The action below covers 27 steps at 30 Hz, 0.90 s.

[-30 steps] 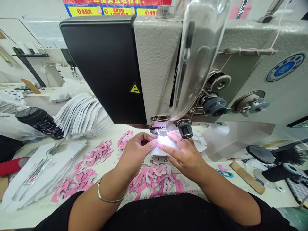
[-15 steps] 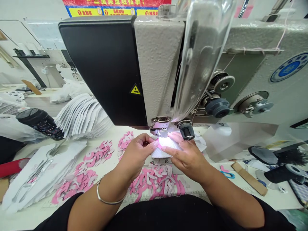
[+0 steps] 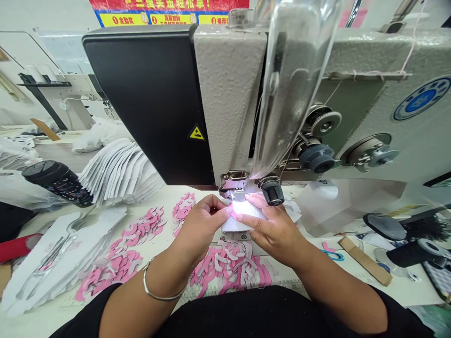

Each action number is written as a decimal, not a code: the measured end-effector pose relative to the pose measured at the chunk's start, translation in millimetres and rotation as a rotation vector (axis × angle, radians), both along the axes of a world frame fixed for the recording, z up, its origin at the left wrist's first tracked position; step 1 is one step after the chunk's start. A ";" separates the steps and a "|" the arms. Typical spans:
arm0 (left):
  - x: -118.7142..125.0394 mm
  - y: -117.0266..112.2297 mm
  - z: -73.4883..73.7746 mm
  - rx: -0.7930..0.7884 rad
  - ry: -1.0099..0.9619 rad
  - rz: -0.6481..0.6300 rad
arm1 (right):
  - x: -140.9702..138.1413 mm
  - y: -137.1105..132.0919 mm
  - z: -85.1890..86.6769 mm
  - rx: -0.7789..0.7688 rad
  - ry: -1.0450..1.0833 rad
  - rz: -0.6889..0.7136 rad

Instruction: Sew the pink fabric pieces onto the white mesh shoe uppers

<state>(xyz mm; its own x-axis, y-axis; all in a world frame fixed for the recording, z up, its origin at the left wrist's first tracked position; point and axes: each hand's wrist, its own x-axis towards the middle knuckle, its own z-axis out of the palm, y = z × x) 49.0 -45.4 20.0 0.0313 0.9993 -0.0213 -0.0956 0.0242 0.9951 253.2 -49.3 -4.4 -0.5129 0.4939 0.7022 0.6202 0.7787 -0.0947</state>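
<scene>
one silver bangle (image 3: 147, 288) circles the left wrist (image 3: 169, 265); level with it, a heap of pink and grey curved scraps (image 3: 230, 266) spreads over the bench (image 3: 169, 199). past the heap, the left grip (image 3: 197, 220) pinches a small pink piece (image 3: 233, 212) between thumb and forefinger, at the left edge of a white textured piece (image 3: 229, 226). the right grip (image 3: 278, 232) is unclenched, fingers laid along that white piece, which lies at the lit presser foot (image 3: 240, 195) of a sewing machine (image 3: 225, 94). farther back, leftward, are a fanned stack of white panels (image 3: 116, 173) and a black bottle (image 3: 59, 182), then a second machine (image 3: 79, 87); a red banner (image 3: 172, 5) hangs behind.
</scene>
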 end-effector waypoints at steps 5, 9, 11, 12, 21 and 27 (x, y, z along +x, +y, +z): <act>0.5 0.1 0.7 -0.029 -0.037 -0.005 | 0.1 0.6 0.4 -0.010 0.008 0.006; 0.9 0.4 2.4 -0.053 -0.046 -0.024 | -0.3 -0.1 0.4 -0.009 -0.002 -0.005; 2.4 0.4 4.8 -0.079 -0.071 -0.012 | -0.4 -0.9 0.7 -0.008 -0.001 -0.012; 3.5 0.4 6.3 -0.103 -0.093 -0.002 | -0.3 -1.2 1.1 -0.004 0.003 -0.017; 9.9 4.1 13.4 -0.161 -0.026 -0.023 | 6.8 1.5 11.0 -0.097 -0.040 -0.011; 8.5 9.1 11.7 -0.155 -0.035 -0.064 | 6.7 4.7 13.5 -0.099 -0.015 0.020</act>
